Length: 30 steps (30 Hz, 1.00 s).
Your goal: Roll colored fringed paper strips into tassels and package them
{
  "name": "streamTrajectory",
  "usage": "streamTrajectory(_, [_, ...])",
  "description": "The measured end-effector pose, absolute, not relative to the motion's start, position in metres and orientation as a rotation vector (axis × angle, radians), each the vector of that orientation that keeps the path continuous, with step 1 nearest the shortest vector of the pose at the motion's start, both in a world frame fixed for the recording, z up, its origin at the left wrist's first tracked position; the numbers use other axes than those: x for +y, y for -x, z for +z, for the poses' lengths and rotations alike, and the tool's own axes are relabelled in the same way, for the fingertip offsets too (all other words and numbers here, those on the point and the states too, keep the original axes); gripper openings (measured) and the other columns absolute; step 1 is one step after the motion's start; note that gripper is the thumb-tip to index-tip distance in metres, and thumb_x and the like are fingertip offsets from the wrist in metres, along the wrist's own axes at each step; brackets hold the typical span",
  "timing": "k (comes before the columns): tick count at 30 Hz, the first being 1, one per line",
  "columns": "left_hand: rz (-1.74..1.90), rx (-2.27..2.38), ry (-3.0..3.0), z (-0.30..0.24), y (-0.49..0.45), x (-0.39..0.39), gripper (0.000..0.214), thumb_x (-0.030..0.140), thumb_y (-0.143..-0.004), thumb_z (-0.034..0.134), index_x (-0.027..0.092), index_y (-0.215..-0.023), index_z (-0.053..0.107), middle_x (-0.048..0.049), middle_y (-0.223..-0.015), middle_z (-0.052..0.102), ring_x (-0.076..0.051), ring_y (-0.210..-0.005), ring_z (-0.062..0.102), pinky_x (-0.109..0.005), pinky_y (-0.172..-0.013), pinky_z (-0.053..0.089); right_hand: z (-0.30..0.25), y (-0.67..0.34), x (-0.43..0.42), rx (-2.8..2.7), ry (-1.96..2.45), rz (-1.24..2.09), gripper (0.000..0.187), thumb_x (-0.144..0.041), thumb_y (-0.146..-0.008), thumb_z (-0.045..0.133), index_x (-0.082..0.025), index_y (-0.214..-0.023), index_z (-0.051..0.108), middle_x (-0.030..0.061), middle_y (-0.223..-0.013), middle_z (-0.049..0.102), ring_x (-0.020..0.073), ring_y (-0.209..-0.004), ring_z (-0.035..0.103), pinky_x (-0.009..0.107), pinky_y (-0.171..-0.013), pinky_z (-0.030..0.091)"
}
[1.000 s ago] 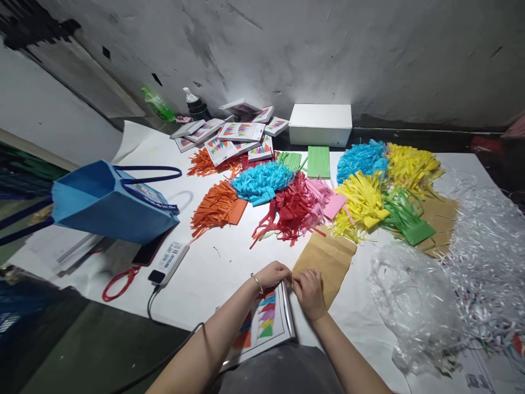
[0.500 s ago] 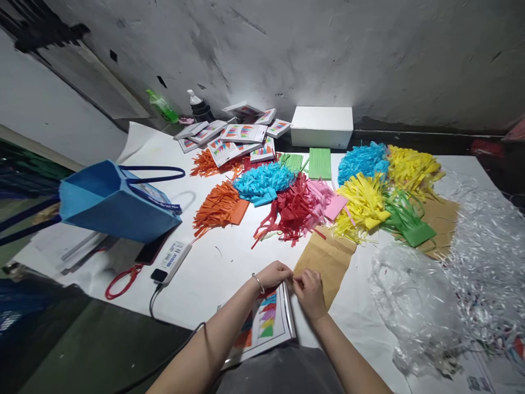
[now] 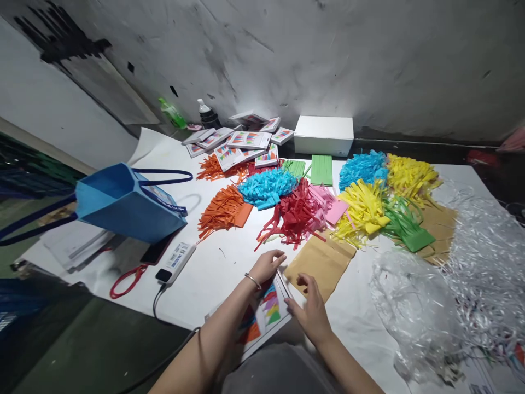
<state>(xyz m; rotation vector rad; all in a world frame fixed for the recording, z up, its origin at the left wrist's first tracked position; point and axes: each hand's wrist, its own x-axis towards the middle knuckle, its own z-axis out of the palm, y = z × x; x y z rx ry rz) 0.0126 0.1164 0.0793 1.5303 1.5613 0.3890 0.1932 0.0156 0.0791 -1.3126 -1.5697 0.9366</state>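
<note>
A flat white box (image 3: pixel 274 313) with a printed picture of colourful tassels lies in front of me at the table's near edge, partly under my left forearm. My left hand (image 3: pixel 266 266), with a silver bangle at the wrist, is over the box's far end. Its fingers are drawn together; what is between them, if anything, I cannot make out. On the box's right side is my right hand (image 3: pixel 310 313), fingers apart and curved, the thumb at the box's edge. Just beyond both hands a brown paper envelope (image 3: pixel 322 265) lies flat.
Fringed tissue bundles in orange (image 3: pixel 223 210), blue (image 3: pixel 266 186), red (image 3: pixel 297 213) and yellow (image 3: pixel 363 208) lie across the middle. Printed boxes (image 3: pixel 248 140) and a white carton (image 3: pixel 324 135) stand behind. Left are a blue bag (image 3: pixel 123 205) and power bank (image 3: pixel 176 262); right, clear plastic (image 3: pixel 418 306).
My hands have parted from the box's far corner. The right hand has opened and come down along the box's right edge; the left has shifted slightly left and up. The camera view has shifted slightly.
</note>
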Motion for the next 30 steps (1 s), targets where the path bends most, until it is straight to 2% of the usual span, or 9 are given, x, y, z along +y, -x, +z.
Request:
streamTrajectory(3, [0.541, 1.523, -1.649, 0.124, -0.006, 0.114, 0.035, 0.043, -0.088, 0.046, 0.018, -0.102, 0.066, -0.0107, -0.111, 0.065, -0.024, -0.106, 0.056, -0.036, -0.096, 0.039, 0.086, -0.184, 0.018, -1.541, 1.286, 0.954, 0.035, -0.025, -0.084, 0.059, -0.021, -0.117, 0.048, 0.0077, -0.101, 0.061, 0.0202, -0.09, 0.061, 0.032, -0.077, 0.053])
streamTrajectory(7, [0.649, 1.084, -1.907, 0.189, 0.008, 0.089, 0.03, 0.039, -0.082, 0.062, 0.02, -0.104, 0.066, -0.0085, -0.107, 0.065, -0.021, -0.1, 0.058, -0.033, -0.089, 0.046, 0.115, -0.193, 0.029, -1.51, 1.17, 0.934, 0.03, -0.026, -0.086, 0.058, -0.023, -0.114, 0.049, 0.0068, -0.1, 0.062, 0.0197, -0.091, 0.062, 0.034, -0.082, 0.054])
streamTrajectory(10, [0.692, 0.938, -1.955, 0.219, 0.017, 0.062, 0.023, 0.035, -0.087, 0.057, 0.02, -0.099, 0.069, -0.0086, -0.098, 0.066, -0.018, -0.091, 0.062, -0.03, -0.082, 0.05, 0.151, -0.208, 0.031, -1.613, 1.076, 0.856, 0.029, -0.026, -0.085, 0.061, -0.023, -0.112, 0.051, 0.007, -0.101, 0.061, 0.0205, -0.092, 0.062, 0.036, -0.081, 0.054])
streamTrajectory(13, [0.832, 0.977, -1.936, 0.229, 0.02, 0.038, 0.021, 0.031, -0.09, 0.054, 0.02, -0.098, 0.07, -0.0088, -0.092, 0.068, -0.017, -0.086, 0.063, -0.029, -0.078, 0.051, 0.19, -0.217, 0.025, -1.611, 1.065, 0.606, 0.018, -0.026, -0.083, 0.064, -0.024, -0.1, 0.058, 0.0089, -0.106, 0.057, 0.0245, -0.101, 0.057, 0.043, -0.085, 0.05])
streamTrajectory(16, [0.916, 0.993, -1.91, 0.234, 0.02, 0.022, 0.019, 0.03, -0.088, 0.056, 0.02, -0.095, 0.071, -0.0083, -0.091, 0.068, -0.017, -0.084, 0.064, -0.029, -0.076, 0.052, 0.225, -0.218, 0.016, -1.653, 0.994, 0.618, 0.003, -0.023, -0.084, 0.063, -0.025, -0.085, 0.06, 0.005, -0.09, 0.06, 0.0225, -0.092, 0.057, 0.04, -0.081, 0.048])
streamTrajectory(18, [0.952, 0.983, -1.904, 0.237, 0.021, 0.016, 0.018, 0.029, -0.088, 0.056, 0.02, -0.095, 0.071, -0.0081, -0.091, 0.068, -0.017, -0.084, 0.064, -0.029, -0.076, 0.053, 0.243, -0.213, 0.012, -1.813, 0.959, 0.817, 0.006, -0.024, -0.085, 0.063, -0.024, -0.079, 0.061, 0.0013, -0.078, 0.061, 0.0192, -0.079, 0.058, 0.034, -0.073, 0.048])
streamTrajectory(21, [0.974, 0.979, -1.901, 0.242, 0.021, 0.011, 0.017, 0.027, -0.088, 0.057, 0.02, -0.094, 0.071, -0.0076, -0.092, 0.068, -0.017, -0.085, 0.064, -0.029, -0.077, 0.052, 0.258, -0.204, 0.009, -2.002, 0.998, 0.957, 0.01, -0.026, -0.084, 0.064, -0.023, -0.075, 0.061, -0.0006, -0.073, 0.062, 0.0176, -0.074, 0.058, 0.031, -0.068, 0.046])
streamTrajectory(30, [0.947, 0.949, -1.895, 0.248, 0.017, -0.006, 0.018, 0.03, -0.088, 0.057, 0.02, -0.094, 0.071, -0.0072, -0.09, 0.069, -0.017, -0.083, 0.064, -0.028, -0.075, 0.052, 0.25, -0.191, -0.003, -2.068, 1.075, 0.738, 0.009, -0.018, -0.08, 0.063, -0.023, -0.076, 0.056, -0.0007, -0.075, 0.06, 0.0175, -0.074, 0.056, 0.029, -0.066, 0.044])
